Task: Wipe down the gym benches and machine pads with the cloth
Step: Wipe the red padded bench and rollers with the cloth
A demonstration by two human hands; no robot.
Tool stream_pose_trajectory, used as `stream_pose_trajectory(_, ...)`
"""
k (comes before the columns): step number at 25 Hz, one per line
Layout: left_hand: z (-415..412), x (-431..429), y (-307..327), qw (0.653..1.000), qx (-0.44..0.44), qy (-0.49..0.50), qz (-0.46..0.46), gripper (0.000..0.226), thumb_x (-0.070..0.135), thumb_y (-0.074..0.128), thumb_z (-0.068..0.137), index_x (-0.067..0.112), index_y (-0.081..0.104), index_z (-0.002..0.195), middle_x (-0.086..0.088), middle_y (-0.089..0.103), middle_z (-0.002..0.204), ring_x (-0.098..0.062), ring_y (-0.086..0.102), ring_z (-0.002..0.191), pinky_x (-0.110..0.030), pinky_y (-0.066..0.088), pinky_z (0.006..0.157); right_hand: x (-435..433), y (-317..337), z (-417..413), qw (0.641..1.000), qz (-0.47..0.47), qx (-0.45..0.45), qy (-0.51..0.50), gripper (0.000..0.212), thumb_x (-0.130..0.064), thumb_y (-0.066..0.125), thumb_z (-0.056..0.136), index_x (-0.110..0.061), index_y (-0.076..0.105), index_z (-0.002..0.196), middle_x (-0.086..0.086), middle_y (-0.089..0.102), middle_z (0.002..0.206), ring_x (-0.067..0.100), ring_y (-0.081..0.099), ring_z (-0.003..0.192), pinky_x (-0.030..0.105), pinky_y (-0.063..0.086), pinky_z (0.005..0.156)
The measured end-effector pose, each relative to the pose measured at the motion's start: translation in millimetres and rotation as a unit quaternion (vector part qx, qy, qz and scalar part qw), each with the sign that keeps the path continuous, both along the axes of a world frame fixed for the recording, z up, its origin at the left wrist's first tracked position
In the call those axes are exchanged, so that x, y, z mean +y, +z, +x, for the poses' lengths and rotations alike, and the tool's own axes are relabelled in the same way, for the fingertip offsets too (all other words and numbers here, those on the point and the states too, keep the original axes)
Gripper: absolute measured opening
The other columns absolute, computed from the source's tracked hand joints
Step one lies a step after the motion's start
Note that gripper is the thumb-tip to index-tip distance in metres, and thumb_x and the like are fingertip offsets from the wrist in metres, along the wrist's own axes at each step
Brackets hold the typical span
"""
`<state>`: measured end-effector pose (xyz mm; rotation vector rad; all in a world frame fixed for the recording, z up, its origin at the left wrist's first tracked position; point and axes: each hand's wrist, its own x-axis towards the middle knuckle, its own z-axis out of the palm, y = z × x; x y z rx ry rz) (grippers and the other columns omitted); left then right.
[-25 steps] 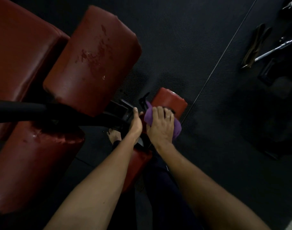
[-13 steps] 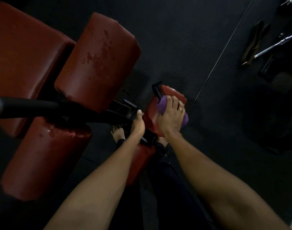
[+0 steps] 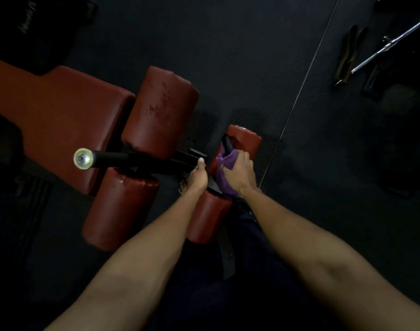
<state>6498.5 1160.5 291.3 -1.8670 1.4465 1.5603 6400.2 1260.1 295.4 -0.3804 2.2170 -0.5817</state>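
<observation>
Cloth (image 3: 224,163) gripped in the right hand (image 3: 240,174) presses the small red pad (image 3: 247,139). Left hand (image 3: 199,176) rests on the black frame (image 3: 180,161) beside that pad; whether it grips is unclear.

Right hand (image 3: 240,174) gripping purple cloth (image 3: 224,185) (bunched), red pad (image 3: 248,139) — left hand (image 3: 199,177) beside

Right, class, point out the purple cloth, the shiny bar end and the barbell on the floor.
purple cloth (image 3: 223,183), head view, on its hanging lower fold.
shiny bar end (image 3: 83,158), head view, middle of the round cap.
barbell (image 3: 391,44), head view, on its chrome shaft.
</observation>
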Motion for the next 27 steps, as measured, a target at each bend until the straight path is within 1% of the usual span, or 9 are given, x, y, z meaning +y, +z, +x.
stream_pose_trajectory(4, 0, -14, 75, 0.998, 0.019, -0.053, -0.026, 0.062, 0.054, 0.026, 0.106, 0.013, 0.056, 0.141, -0.012, 0.054, 0.144, -0.031, 0.049, 0.134, -0.039, 0.037, 0.11, -10, 58, 11, 0.999, -0.023, -0.014, -0.037, 0.048, -0.042, 0.068, 0.093, -0.017, 0.047, 0.128, 0.004, 0.047, 0.131, 0.03, 0.046, 0.125, 0.045, 0.043, 0.1)
stream_pose_trajectory(9, 9, -41, 132, 0.987, 0.045, -0.121, -0.1, 0.041, 0.04, 0.044, 0.105, 0.014, 0.061, 0.132, -0.011, 0.063, 0.131, -0.029, 0.057, 0.121, -0.03, 0.041, 0.09, -28, 106, 25, 0.992, -0.08, -0.027, -0.09, 0.05, -0.041, 0.074, 0.089, -0.023, 0.047, 0.128, 0.001, 0.051, 0.132, 0.025, 0.051, 0.123, 0.042, 0.046, 0.103)
stream_pose_trajectory(12, 14, -65, 155, 0.978, 0.062, -0.12, -0.161, 0.033, 0.03, 0.051, 0.103, 0.012, 0.064, 0.128, -0.009, 0.065, 0.129, -0.025, 0.058, 0.12, -0.025, 0.04, 0.091, -49, 120, 29, 0.986, -0.116, -0.025, -0.115, 0.065, -0.043, 0.076, 0.087, -0.022, 0.043, 0.139, 0.002, 0.052, 0.138, 0.026, 0.052, 0.127, 0.038, 0.045, 0.104)
stream_pose_trajectory(14, 17, -84, 166, 0.971, 0.068, -0.114, -0.2, 0.031, 0.025, 0.053, 0.102, 0.01, 0.065, 0.126, -0.01, 0.066, 0.128, -0.025, 0.059, 0.12, -0.025, 0.04, 0.094, -65, 128, 31, 0.982, -0.137, -0.016, -0.131, 0.073, -0.045, 0.076, 0.086, -0.024, 0.038, 0.145, 0.003, 0.052, 0.142, 0.028, 0.052, 0.129, 0.04, 0.046, 0.104)
stream_pose_trajectory(17, 14, -118, 175, 0.961, 0.075, -0.107, -0.242, 0.029, 0.022, 0.055, 0.101, 0.01, 0.066, 0.124, -0.01, 0.066, 0.128, -0.025, 0.058, 0.122, -0.028, 0.04, 0.101, -93, 137, 31, 0.972, -0.178, -0.012, -0.156, 0.075, -0.041, 0.076, 0.087, -0.029, 0.032, 0.146, 0.004, 0.051, 0.146, 0.029, 0.053, 0.13, 0.042, 0.048, 0.101)
stream_pose_trajectory(20, 7, -152, 168, 0.961, 0.061, -0.108, -0.245, 0.03, 0.025, 0.056, 0.1, 0.011, 0.065, 0.125, -0.01, 0.064, 0.129, -0.025, 0.058, 0.121, -0.03, 0.041, 0.101, -127, 141, 31, 0.954, -0.226, -0.001, -0.199, 0.072, -0.039, 0.075, 0.088, -0.033, 0.029, 0.143, 0.004, 0.048, 0.149, 0.028, 0.053, 0.13, 0.039, 0.049, 0.096)
stream_pose_trajectory(23, -2, -182, 156, 0.972, 0.057, -0.088, -0.21, 0.036, 0.026, 0.054, 0.101, 0.01, 0.061, 0.131, -0.011, 0.062, 0.132, -0.027, 0.057, 0.123, -0.033, 0.044, 0.103, -157, 132, 38, 0.939, -0.261, 0.021, -0.224, 0.062, -0.041, 0.073, 0.089, -0.028, 0.036, 0.138, 0.001, 0.048, 0.142, 0.025, 0.052, 0.127, 0.032, 0.044, 0.088)
stream_pose_trajectory(25, -7, -201, 147, 0.978, 0.047, -0.089, -0.184, 0.04, 0.026, 0.052, 0.102, 0.008, 0.056, 0.138, -0.011, 0.058, 0.139, -0.026, 0.053, 0.129, -0.032, 0.04, 0.108, -170, 117, 47, 0.945, -0.252, 0.055, -0.2, 0.065, -0.047, 0.07, 0.09, -0.029, 0.036, 0.142, 0.001, 0.044, 0.148, 0.026, 0.045, 0.133, 0.038, 0.046, 0.095)
stream_pose_trajectory(27, -10, -219, 134, 0.98, 0.03, -0.108, -0.162, 0.043, 0.026, 0.05, 0.103, 0.008, 0.053, 0.142, -0.01, 0.055, 0.144, -0.026, 0.05, 0.134, -0.032, 0.037, 0.111, -172, 98, 61, 0.949, -0.242, 0.084, -0.183, 0.074, -0.049, 0.068, 0.09, -0.027, 0.032, 0.15, 0.004, 0.035, 0.156, 0.026, 0.035, 0.142, 0.048, 0.04, 0.112)
